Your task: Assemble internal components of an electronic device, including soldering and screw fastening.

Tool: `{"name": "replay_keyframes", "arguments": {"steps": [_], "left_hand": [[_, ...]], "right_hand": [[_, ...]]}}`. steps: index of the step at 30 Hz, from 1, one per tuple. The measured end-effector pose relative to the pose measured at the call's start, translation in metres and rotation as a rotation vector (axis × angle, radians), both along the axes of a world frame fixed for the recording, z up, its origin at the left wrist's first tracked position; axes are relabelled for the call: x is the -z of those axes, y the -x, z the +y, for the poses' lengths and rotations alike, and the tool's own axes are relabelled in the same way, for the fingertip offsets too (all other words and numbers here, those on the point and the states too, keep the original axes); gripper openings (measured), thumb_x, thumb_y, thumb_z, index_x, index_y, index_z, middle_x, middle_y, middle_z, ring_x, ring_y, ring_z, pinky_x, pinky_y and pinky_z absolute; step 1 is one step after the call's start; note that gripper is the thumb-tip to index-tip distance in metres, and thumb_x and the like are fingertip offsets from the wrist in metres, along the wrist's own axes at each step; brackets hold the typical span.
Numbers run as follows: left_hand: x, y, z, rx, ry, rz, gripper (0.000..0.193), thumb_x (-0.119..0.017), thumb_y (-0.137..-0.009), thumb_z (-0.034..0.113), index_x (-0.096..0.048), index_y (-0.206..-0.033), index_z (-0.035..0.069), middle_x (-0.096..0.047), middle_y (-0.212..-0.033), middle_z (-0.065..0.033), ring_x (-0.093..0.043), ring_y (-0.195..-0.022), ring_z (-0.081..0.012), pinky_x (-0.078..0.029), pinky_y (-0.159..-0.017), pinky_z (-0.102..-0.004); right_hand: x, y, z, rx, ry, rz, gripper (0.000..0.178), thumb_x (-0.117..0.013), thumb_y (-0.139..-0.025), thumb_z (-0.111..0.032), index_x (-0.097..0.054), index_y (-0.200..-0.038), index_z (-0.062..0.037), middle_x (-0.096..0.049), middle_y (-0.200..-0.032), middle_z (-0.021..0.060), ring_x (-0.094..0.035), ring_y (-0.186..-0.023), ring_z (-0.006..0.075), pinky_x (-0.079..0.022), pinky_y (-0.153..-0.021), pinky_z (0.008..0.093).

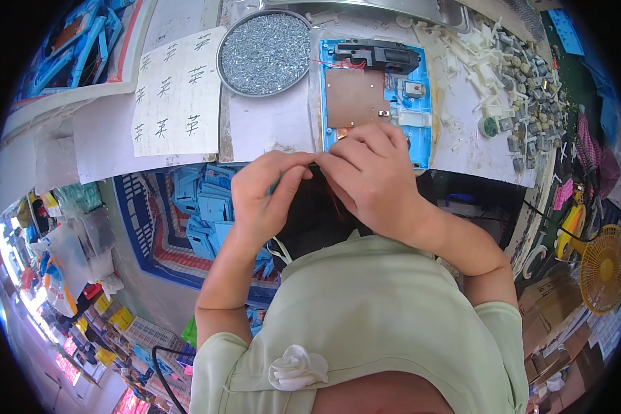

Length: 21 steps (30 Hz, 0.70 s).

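Just in front of the table's near edge, my left hand (263,196) and my right hand (376,176) meet with their fingertips pinched together. Whatever lies between the fingertips is too small and too covered to make out. Thin red strands, perhaps wires, hang under my right hand. Beyond it, an open blue plastic housing (424,148) lies on the table, its near part covered by my right hand. Inside are a brown circuit board (355,96), a long black plastic part (376,55) with red wires beside it, and a small motor (414,89).
A round metal pan (221,69) full of small screws stands beside a sheet with handwritten characters (176,96). White plastic parts (486,69) and small motors (531,103) are heaped at the right. Below the table's left, a blue basket (141,228) holds blue housings. A yellow fan (602,262) stands far right.
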<state>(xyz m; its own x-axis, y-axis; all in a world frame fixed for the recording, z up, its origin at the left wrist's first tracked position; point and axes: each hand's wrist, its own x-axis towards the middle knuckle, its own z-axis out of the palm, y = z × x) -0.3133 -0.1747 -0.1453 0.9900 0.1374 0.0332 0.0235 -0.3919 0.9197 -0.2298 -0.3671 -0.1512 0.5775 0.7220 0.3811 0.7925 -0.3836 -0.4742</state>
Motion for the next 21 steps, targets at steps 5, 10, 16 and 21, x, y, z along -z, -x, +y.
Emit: {"name": "replay_keyframes", "arguments": {"steps": [5, 10, 16, 21], "left_hand": [[0.041, 0.039, -0.022, -0.014, -0.276, -0.058, 0.005, -0.073, -0.087, 0.002, -0.071, -0.091, 0.003, -0.064, -0.076, -0.0119, -0.065, -0.066, -0.0270, -0.052, -0.058, -0.0354], [0.058, 0.045, -0.045, 0.131, -0.298, -0.173, 0.007, -0.074, -0.082, 0.000, -0.068, -0.085, 0.002, -0.058, -0.073, -0.0115, -0.061, -0.064, -0.0300, -0.050, -0.056, -0.0393], [0.073, 0.052, -0.048, 0.159, -0.356, -0.143, 0.008, -0.075, -0.083, 0.010, -0.068, -0.083, 0.007, -0.058, -0.076, -0.0091, -0.064, -0.067, -0.0286, -0.052, -0.058, -0.0391], [0.055, 0.037, -0.011, 0.503, -0.429, 0.106, 0.014, -0.076, -0.086, 0.019, -0.071, -0.089, 0.007, -0.063, -0.080, -0.0100, -0.066, -0.073, -0.0303, -0.053, -0.061, -0.0402]], "right_hand": [[-0.004, 0.008, -0.019, -0.013, 0.030, 0.001, 0.042, -0.076, -0.073, -0.013, -0.073, -0.115, -0.0109, -0.065, -0.110, 0.0028, -0.057, -0.105, 0.0250, -0.042, -0.092, 0.0445], [0.000, 0.004, -0.021, -0.012, 0.005, 0.006, 0.042, -0.081, -0.071, -0.010, -0.073, -0.113, -0.0111, -0.067, -0.109, 0.0029, -0.058, -0.101, 0.0263, -0.043, -0.089, 0.0439], [0.003, 0.003, -0.008, 0.033, -0.010, 0.032, 0.030, -0.083, -0.073, -0.016, -0.069, -0.099, -0.0125, -0.066, -0.104, 0.0014, -0.058, -0.100, 0.0247, -0.042, -0.087, 0.0430], [0.013, 0.005, -0.003, 0.102, 0.069, -0.035, 0.023, -0.079, -0.074, -0.018, -0.066, -0.092, -0.0115, -0.063, -0.101, 0.0020, -0.056, -0.096, 0.0238, -0.040, -0.085, 0.0424]]}}
